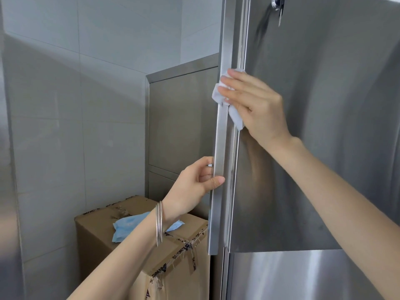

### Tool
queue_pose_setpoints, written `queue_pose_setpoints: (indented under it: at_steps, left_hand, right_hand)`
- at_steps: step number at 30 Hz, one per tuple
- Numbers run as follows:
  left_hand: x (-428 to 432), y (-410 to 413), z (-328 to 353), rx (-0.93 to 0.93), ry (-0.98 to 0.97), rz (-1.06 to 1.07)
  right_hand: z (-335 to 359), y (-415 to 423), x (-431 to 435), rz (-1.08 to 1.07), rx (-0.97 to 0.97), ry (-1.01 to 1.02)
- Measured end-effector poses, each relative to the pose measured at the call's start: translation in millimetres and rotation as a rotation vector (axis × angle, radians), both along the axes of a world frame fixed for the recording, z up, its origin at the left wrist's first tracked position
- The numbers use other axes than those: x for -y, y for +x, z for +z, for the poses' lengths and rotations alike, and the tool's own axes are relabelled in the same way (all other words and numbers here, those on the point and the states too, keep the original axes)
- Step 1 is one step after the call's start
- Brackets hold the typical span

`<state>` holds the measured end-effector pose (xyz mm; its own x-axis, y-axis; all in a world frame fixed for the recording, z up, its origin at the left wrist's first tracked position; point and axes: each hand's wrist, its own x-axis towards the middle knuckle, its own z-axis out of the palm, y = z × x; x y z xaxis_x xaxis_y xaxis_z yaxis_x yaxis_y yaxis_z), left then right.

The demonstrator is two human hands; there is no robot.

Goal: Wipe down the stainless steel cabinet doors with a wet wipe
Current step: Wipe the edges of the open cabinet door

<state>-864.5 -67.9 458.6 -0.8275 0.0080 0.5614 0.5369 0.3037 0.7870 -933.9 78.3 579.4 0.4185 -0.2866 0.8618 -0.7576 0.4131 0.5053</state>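
Fingers (233, 92) of my right hand (259, 109) lie flat and close together, pressing the wet wipe (237, 120) against the cabinet door (313, 148) at its door edge (219, 148), which runs up and down from the wipe, while my left hand (192, 180) grips that edge lower down.

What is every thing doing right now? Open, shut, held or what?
door: swung open, left hand gripping its edge.
wipe: crumpled, right hand pressing it on the door edge.
key: in the lock.
box: taped shut, blue pack on top.
lower door: shut.
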Motion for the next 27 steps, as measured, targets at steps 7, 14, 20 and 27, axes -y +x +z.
queue_pose_setpoints:
  at_steps: [7, 14, 20, 27]
  left_hand:
    - [16.0, 9.3, 30.4, 0.163, 0.022, -0.369]
    - [0.1, -10.6, 132.1, 0.082, 0.154, -0.311]
    - [-2.6, -18.2, 131.2, 0.04, 0.054, -0.176]
    - [-8.9, -12.9, 126.2, -0.053, 0.05, -0.146]
  right_hand:
    - [-49.0, -2.4, -15.4, 0.01, -0.034, 0.14]
    - [-96.2, -3.5, -7.9, 0.023, 0.058, 0.155]
    - [-95.5, -7.3, -5.6, 0.036, 0.194, 0.054]
    - [-138.7, 3.0, 3.9, 0.017, 0.194, -0.089]
